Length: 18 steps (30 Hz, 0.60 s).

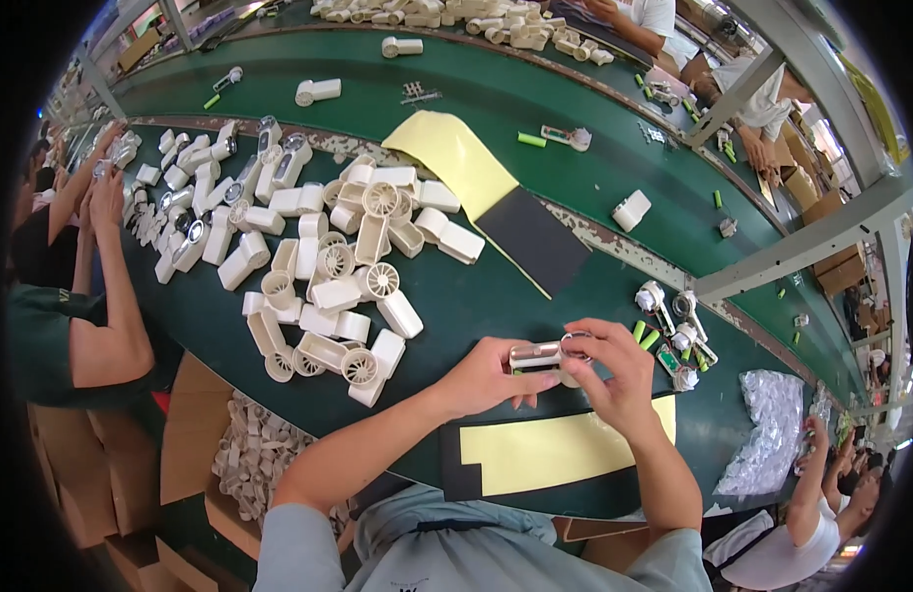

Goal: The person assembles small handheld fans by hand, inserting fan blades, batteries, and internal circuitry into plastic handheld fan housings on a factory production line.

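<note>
Over the green table, my left hand (pixel 494 379) grips a small handheld fan body (pixel 537 353) with a shiny silver front. A bit of green shows at its lower edge near my fingers. My right hand (pixel 614 367) pinches the round end of the same piece, where a silver ring shows; the fingers hide part of it. Below my hands lies a black pad with a yellow sheet (pixel 545 460). To the right of my right hand sit several fan motor assemblies (pixel 685 306) and green battery cells (pixel 650 339).
A pile of white plastic fan housings (pixel 338 291) spreads over the table's left. A yellow-and-black sheet (pixel 456 153) crosses the worn rail beside a green conveyor belt (pixel 565 89). Clear plastic bags (pixel 762 434) lie at right. A carton of white parts (pixel 254 444) stands lower left. Co-workers sit around.
</note>
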Each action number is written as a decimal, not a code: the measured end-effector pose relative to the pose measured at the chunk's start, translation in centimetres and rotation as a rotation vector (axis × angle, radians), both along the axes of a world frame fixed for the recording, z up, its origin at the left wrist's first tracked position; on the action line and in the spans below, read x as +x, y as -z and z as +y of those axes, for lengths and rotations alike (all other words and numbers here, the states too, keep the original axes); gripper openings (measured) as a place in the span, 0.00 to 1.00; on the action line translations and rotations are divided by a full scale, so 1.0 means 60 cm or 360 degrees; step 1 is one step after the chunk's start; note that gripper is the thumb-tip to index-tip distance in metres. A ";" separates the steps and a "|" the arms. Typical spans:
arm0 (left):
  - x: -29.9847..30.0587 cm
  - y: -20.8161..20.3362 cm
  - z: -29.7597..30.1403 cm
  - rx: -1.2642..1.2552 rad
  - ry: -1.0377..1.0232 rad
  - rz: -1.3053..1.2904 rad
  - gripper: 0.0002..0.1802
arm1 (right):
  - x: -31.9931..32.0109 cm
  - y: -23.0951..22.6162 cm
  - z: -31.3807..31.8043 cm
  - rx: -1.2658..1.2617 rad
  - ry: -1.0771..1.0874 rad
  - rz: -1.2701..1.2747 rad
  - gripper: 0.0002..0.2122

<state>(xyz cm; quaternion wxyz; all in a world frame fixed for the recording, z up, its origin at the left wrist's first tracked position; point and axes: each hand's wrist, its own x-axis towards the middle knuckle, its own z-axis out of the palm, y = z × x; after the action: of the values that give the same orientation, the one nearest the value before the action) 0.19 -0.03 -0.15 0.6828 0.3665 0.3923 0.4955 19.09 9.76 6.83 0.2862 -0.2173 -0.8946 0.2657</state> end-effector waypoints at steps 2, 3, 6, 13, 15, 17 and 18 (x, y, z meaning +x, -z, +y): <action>0.000 -0.012 -0.002 -0.0028 -0.0067 -0.0069 0.19 | 0.005 0.006 0.003 -0.0065 0.0000 -0.0027 0.09; 0.000 -0.011 -0.002 -0.0040 -0.0060 -0.0090 0.19 | 0.009 0.012 0.001 -0.0110 0.0026 0.0000 0.09; 0.003 -0.003 -0.005 0.0011 -0.0102 -0.0098 0.16 | 0.007 0.018 -0.014 -0.0331 0.0089 0.0091 0.09; 0.000 0.006 -0.010 0.0062 -0.0221 -0.0141 0.18 | 0.010 0.041 -0.026 -0.0229 0.0111 0.0248 0.09; 0.003 0.004 -0.010 0.0074 -0.0271 -0.0137 0.18 | 0.011 0.052 -0.027 -0.0217 0.0135 0.0302 0.10; 0.005 0.005 -0.010 0.0091 -0.0329 -0.0124 0.19 | 0.013 0.063 -0.026 -0.0196 0.0124 0.0351 0.11; 0.005 0.008 -0.010 0.0109 -0.0321 -0.0088 0.19 | 0.014 0.062 -0.026 -0.0202 0.0124 0.0360 0.11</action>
<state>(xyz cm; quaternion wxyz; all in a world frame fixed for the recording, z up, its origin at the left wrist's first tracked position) 0.50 -0.62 -0.61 0.6270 0.3345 0.3911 0.5848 19.94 8.21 3.08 0.3809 -0.2382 -0.8289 0.3333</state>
